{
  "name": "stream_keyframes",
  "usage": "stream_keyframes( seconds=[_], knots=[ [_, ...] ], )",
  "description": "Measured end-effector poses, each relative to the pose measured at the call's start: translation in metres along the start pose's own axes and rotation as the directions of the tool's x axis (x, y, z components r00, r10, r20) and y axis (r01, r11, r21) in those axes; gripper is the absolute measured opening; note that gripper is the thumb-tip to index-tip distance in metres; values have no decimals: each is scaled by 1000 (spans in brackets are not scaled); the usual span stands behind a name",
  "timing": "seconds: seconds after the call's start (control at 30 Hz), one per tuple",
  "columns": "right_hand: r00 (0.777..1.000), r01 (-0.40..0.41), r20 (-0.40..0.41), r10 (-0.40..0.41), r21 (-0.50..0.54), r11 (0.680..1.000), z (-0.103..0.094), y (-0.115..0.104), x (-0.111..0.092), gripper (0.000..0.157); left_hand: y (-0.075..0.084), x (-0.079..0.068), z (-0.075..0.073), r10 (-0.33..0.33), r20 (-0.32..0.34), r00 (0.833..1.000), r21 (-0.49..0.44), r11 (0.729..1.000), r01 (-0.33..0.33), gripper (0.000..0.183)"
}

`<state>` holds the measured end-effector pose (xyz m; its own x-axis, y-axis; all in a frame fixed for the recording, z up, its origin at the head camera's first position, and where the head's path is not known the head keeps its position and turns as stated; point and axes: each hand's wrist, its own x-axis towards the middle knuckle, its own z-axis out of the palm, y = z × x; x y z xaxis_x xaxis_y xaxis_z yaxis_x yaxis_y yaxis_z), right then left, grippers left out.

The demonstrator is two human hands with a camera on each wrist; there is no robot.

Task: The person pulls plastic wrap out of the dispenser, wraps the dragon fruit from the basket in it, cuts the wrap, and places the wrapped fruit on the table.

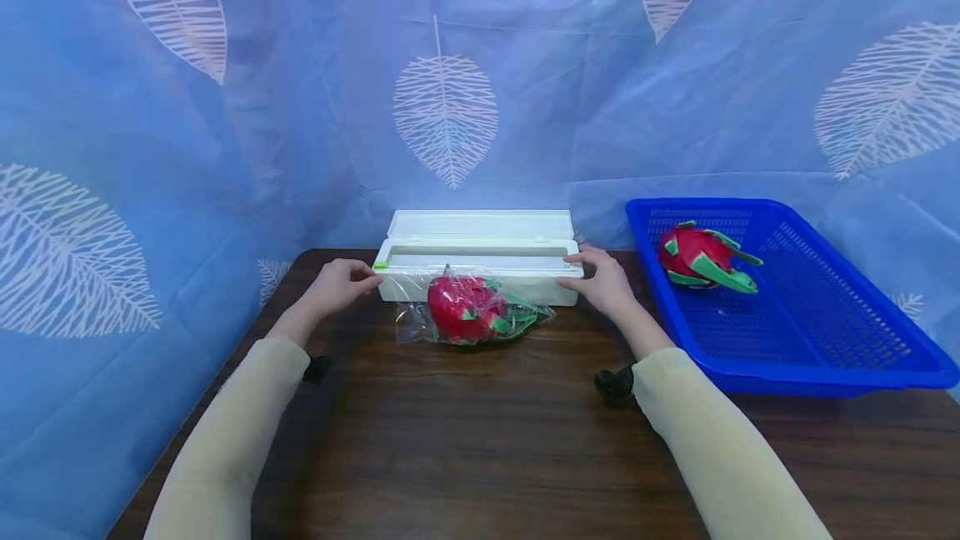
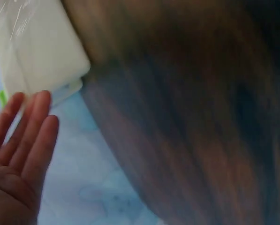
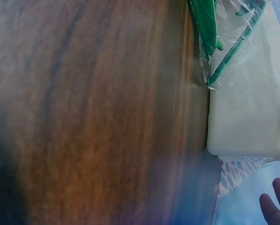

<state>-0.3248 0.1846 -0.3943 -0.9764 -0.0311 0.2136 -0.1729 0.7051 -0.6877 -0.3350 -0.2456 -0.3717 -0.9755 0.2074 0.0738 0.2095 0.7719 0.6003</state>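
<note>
A white cling film dispenser [image 1: 480, 283] stands at the table's far edge, its lid [image 1: 480, 223] raised behind it. A green slider [image 1: 382, 265] sits at its left end. Against its front lies a red dragon fruit [image 1: 459, 311] with green scales, covered in clear cling film [image 1: 411, 322]. My left hand [image 1: 335, 286] pinches the dispenser's left front corner between thumb and fingers; in the left wrist view its other fingers [image 2: 34, 136] stretch out past that end. My right hand [image 1: 603, 280] holds the right end, thumb in front and index finger on top.
On the right stands a blue plastic basket [image 1: 810, 315] with another dragon fruit [image 1: 701, 257] in it. A blue leaf-print cloth [image 1: 525, 107] hangs behind the dark wooden table [image 1: 465, 440], close beyond the dispenser.
</note>
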Motion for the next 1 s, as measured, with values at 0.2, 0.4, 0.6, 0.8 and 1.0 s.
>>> stream_keyframes(
  seconds=[0.2,0.4,0.6,0.8,1.0],
  knots=[
    [998,59,12,-59,8,998,4,-6,2,29,0,-2,20,-160,34,987,-250,954,163,46],
    [995,101,18,-102,11,995,9,-15,4,17,6,-2,26,-193,8,981,-468,867,174,40],
    [985,170,-11,-171,-32,985,5,-20,-2,12,34,-9,29,-85,-79,993,-493,869,36,29],
    [988,150,25,-150,12,989,5,-28,-9,10,63,-12,41,49,-125,991,-378,921,-93,21],
    [993,-3,111,-28,266,964,17,-42,-13,13,73,-13,49,78,-131,988,-324,939,-117,22]
  ],
)
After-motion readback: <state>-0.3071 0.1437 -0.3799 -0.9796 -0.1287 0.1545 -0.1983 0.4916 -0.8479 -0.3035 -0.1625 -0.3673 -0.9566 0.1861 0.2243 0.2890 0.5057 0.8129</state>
